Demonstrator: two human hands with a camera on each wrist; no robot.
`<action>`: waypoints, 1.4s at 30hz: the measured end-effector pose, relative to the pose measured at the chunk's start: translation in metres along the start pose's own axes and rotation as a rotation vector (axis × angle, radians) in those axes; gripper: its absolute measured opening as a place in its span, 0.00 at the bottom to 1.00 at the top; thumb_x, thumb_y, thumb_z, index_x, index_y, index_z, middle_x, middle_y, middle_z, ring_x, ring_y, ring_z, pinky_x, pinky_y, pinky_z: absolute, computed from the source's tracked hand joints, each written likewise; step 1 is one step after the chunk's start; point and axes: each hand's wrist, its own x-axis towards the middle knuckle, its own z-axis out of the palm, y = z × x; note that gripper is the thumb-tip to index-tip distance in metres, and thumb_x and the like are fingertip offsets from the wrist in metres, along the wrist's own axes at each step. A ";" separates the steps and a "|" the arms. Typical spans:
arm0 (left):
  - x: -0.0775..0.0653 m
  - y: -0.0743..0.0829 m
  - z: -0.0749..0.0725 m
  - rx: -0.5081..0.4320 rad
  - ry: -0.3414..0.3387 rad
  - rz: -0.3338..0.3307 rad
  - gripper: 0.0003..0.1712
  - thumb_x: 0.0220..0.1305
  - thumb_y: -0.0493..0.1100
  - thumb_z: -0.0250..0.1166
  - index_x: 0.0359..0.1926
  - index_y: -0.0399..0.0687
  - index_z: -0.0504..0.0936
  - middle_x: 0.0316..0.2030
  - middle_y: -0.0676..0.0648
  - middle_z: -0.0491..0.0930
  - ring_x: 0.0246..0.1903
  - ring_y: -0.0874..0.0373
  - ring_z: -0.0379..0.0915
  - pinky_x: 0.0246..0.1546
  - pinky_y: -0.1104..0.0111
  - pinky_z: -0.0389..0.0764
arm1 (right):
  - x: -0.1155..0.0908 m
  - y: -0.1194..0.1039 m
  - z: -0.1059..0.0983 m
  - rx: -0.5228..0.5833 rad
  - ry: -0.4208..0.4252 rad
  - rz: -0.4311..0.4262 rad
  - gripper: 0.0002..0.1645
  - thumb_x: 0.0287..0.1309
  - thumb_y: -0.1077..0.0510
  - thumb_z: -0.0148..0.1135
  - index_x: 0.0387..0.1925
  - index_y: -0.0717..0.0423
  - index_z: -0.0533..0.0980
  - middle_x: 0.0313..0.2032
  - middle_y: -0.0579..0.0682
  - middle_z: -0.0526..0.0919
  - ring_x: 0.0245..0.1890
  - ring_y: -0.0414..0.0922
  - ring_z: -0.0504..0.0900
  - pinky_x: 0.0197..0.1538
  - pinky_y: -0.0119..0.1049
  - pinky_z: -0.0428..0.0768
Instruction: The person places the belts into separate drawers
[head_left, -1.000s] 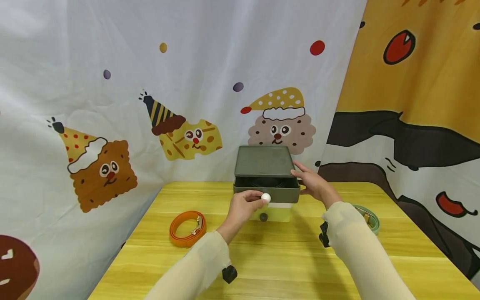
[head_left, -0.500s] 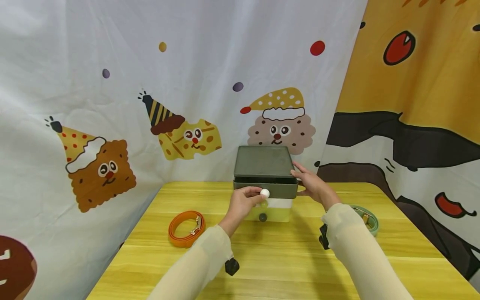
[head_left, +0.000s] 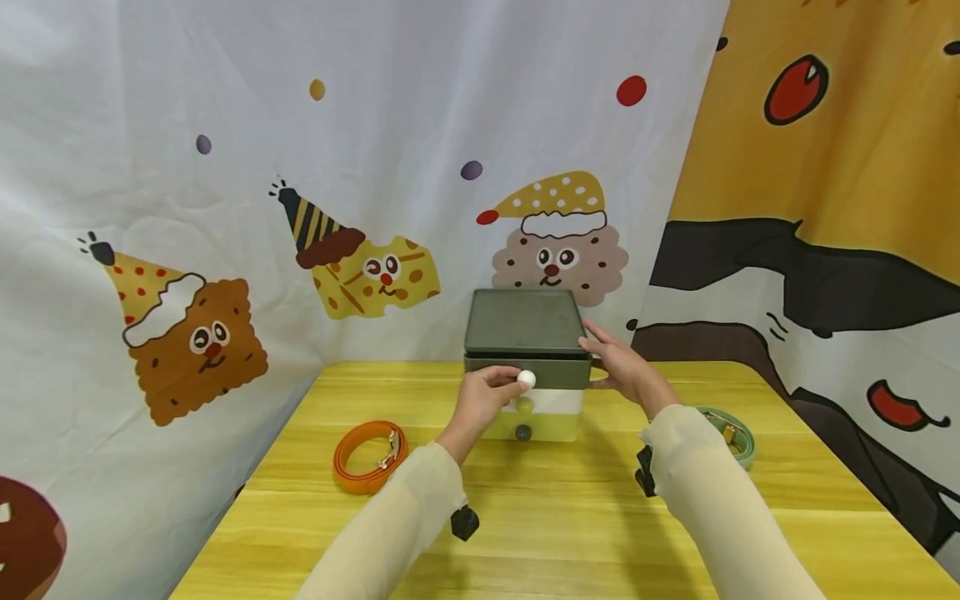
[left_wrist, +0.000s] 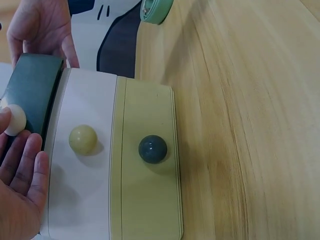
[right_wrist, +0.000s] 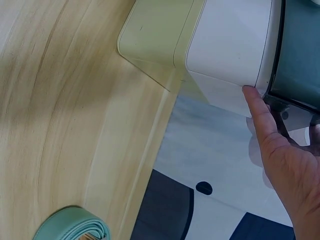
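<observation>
A small three-tier drawer box (head_left: 525,321) stands at the back of the table, with a dark green top drawer (left_wrist: 35,85), a white middle one (left_wrist: 80,185) and a yellow-green bottom one (left_wrist: 150,200). Between thumb and fingertips, my left hand (head_left: 477,406) pinches the top drawer's round white knob (head_left: 527,379). That drawer sits slightly out, a thin dark gap showing under the lid. At the box's right side, my right hand (head_left: 628,368) rests with fingers extended, one fingertip (right_wrist: 248,91) at the white tier's edge.
A coiled orange belt (head_left: 350,450) lies left on the wooden table (head_left: 540,533). On the right is a rolled green belt (head_left: 742,437), partly behind the right sleeve. A printed cloth (head_left: 405,125) hangs behind the box.
The top drawer has slid back into the box, narrowing its opening to a thin gap. My left hand has moved forward with the knob; the right hand has stayed at the side.
</observation>
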 end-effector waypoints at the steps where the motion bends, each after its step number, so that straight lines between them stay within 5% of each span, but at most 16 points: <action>1: 0.001 0.000 0.000 0.000 0.001 -0.003 0.14 0.60 0.44 0.74 0.46 0.47 0.88 0.40 0.49 0.86 0.39 0.57 0.80 0.43 0.59 0.82 | 0.000 0.000 0.000 0.001 -0.002 0.000 0.39 0.79 0.46 0.41 0.79 0.32 0.34 0.77 0.55 0.27 0.75 0.64 0.37 0.66 0.67 0.59; 42: 0.017 -0.002 0.004 0.023 0.045 0.019 0.12 0.60 0.42 0.73 0.45 0.46 0.88 0.38 0.49 0.86 0.37 0.58 0.80 0.35 0.66 0.80 | -0.003 -0.001 0.004 0.030 -0.007 -0.010 0.40 0.79 0.47 0.41 0.79 0.33 0.33 0.78 0.55 0.28 0.75 0.63 0.39 0.67 0.67 0.58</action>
